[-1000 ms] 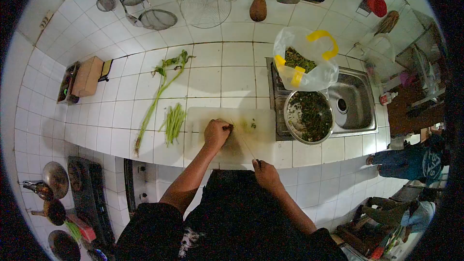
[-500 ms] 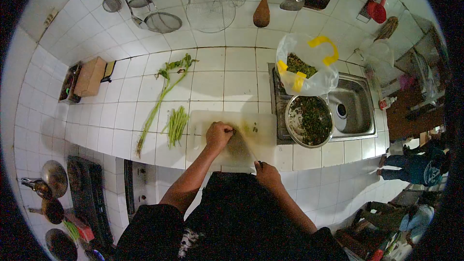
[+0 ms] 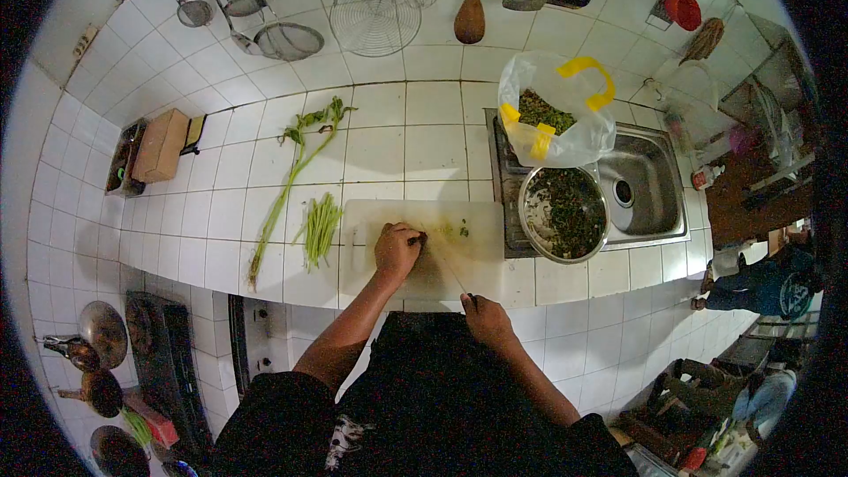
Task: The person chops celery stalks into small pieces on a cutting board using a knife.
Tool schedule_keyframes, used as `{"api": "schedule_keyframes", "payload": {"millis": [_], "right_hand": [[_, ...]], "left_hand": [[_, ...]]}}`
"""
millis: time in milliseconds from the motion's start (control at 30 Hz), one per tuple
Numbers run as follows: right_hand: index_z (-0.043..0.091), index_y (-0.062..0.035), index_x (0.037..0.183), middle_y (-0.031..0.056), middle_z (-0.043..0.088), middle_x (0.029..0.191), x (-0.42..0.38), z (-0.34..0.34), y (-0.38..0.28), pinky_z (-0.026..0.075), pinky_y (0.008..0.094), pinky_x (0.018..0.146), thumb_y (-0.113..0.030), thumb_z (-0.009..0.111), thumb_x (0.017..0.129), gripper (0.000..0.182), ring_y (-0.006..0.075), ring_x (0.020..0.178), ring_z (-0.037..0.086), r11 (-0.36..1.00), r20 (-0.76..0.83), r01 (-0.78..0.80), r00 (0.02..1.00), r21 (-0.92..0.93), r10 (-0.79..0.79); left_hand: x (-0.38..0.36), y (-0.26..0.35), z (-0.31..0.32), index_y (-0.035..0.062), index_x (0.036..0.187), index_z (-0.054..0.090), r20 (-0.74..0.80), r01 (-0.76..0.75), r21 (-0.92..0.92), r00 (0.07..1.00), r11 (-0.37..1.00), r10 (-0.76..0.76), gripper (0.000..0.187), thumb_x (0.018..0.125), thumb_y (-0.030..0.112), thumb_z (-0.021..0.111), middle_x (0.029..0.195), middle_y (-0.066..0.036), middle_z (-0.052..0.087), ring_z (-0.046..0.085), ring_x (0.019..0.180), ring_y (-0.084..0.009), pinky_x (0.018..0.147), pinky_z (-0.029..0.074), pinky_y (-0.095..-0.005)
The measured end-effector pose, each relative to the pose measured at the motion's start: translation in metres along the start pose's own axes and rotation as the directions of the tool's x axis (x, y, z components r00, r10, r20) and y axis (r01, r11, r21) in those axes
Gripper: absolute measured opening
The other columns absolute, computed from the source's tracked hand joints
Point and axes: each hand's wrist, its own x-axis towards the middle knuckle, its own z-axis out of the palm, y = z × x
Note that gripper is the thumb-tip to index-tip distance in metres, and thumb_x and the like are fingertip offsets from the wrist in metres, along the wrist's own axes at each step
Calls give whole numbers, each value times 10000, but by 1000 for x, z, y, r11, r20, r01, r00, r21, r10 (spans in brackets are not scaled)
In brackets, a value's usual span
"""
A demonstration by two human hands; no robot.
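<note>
On the pale cutting board [image 3: 484, 276], my left hand [image 3: 397, 250] is closed around a small dark piece of food [image 3: 419, 238]. My right hand [image 3: 485, 316], near the board's front edge, grips a knife [image 3: 453, 274] by its dark handle; the blade points up and left toward my left fingertips. A few green bits [image 3: 464, 231] lie on the board right of the blade. Left of the board are a bundle of cut green stalks [image 3: 321, 230] and a long leafy stalk [image 3: 296, 178].
A metal bowl of chopped greens [image 3: 566, 214] and a plastic bag of greens [image 3: 556, 115] stand by the sink [image 3: 645, 177]. Utensils hang above. A brown box [image 3: 161, 144] is at the back left. Two people are at the lower right.
The view has shifted slightly. Both hands stay in nearly the same places over the board, still holding the food piece and the knife.
</note>
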Motion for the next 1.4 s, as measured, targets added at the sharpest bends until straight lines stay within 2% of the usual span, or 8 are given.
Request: {"api": "schedule_keyframes", "payload": {"millis": [367,500,600,700,767,1100,1300,1400], "right_hand": [[617,60,933,317,625,906,26,-10,-26,459,547,801,-456,364,987,577,490,905,591,998,50,-25,998,-62,28],[617,57,916,309,630,887,19,0,1,464,549,793,-445,368,989,564,488,885,596,1000,-1,-5,1000,-27,5],[622,-6,986,267,649,951,14,2,9,476,550,805,-440,334,997,521,466,909,608,996,-22,-22,1000,-87,20],[621,5,971,273,646,951,9,-5,1,471,553,811,-451,330,996,541,473,908,604,995,26,-95,995,9,94],[622,17,941,286,643,927,7,-3,1,473,551,805,-452,344,994,547,481,902,601,1000,-9,10,1000,10,-10],[625,41,922,313,629,902,14,7,-13,454,535,827,-461,367,984,569,488,918,590,999,29,-35,999,16,35],[623,46,980,317,628,914,18,6,-17,456,552,831,-456,343,987,575,488,921,592,999,4,19,1000,-26,-18],[629,46,968,317,629,917,13,7,-5,459,549,826,-452,355,987,568,490,913,594,996,-24,-65,998,-56,64]], "left_hand": [[3,2,-6,117,858,745,50,17,46,999,999,-19,152,710,148,725,923,-49,679,594,937,-273,816,514,-380],[0,2,-8,125,858,749,17,-20,16,1000,1000,19,146,719,168,729,899,-52,678,596,929,-273,803,513,-386],[0,4,-10,124,853,752,48,20,-27,999,999,-19,144,720,176,737,897,-60,684,602,916,-277,800,512,-391],[4,-1,-7,113,840,750,55,53,-47,997,998,-50,137,712,160,740,896,-74,689,609,892,-283,802,510,-392],[5,-5,-6,104,834,747,60,36,-26,998,999,-35,139,701,146,743,898,-80,691,613,877,-290,801,510,-392],[4,-4,-6,86,820,738,25,19,-7,1000,1000,-19,151,680,142,738,897,-93,689,613,876,-300,780,517,-404],[7,-6,-8,133,797,739,30,79,31,996,996,-80,119,686,177,734,860,-85,683,613,859,-293,764,521,-402],[4,-3,-13,153,808,742,89,95,12,991,995,-95,116,693,171,730,850,-80,679,614,849,-282,756,522,-400]]}}
